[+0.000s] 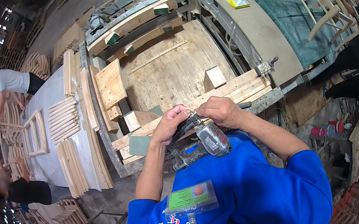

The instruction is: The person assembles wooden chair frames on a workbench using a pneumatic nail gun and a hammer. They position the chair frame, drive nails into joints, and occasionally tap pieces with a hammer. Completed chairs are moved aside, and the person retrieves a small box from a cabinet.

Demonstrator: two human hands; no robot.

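Observation:
In front of my waist lies a worn grey metal power tool [213, 138], which looks like an air nail gun. Its narrow end points away from me toward the wooden beam of the frame. My left hand [173, 123] is closed in a pinch at the left of that narrow end. Just to the right, my right hand [221, 111] is closed too, its fingertips meeting the left ones. Whatever small piece the fingers hold is too small to make out. Dark handle or hose parts of the tool show partly under my hands.
A wooden clamping frame [249, 85] with padded blocks spans the bench ahead. At left, a table [38, 170] carries stacked wooden sticks and a chair frame [35, 132]; two people stand beside it. Chairs [325, 9] stand on a green surface at right, near another person.

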